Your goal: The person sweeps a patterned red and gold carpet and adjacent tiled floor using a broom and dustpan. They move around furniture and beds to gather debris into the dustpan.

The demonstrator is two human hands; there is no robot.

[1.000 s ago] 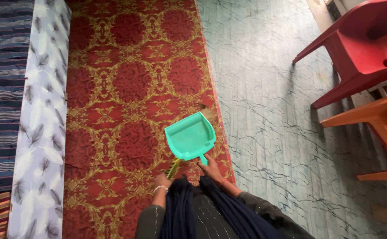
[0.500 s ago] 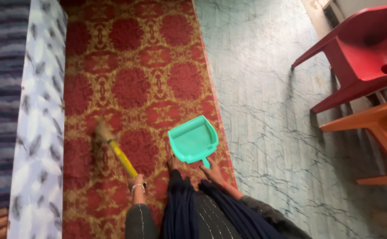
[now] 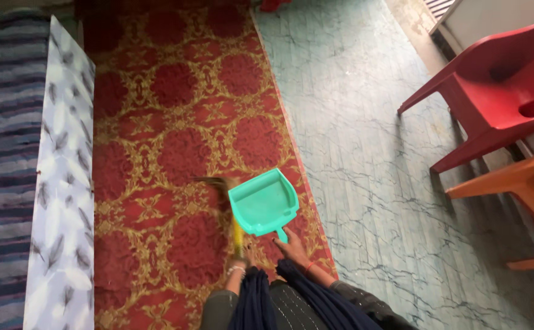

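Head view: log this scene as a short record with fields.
left hand: grips the yellow handle of a broom
right hand: at the handle of a green dustpan
broom: bristles blurred, at the dustpan's left edge
dustpan: lying on the red and gold carpet
floor: pale marbled, right of the carpet
chairs: red chair and orange chair at right

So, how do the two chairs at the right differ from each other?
The red chair stands farther from the person; the orange chair is closer. The red chair shows its seat and legs, while the orange chair is mostly cut off by the picture edge. Both look like plastic and stand on the marbled floor.
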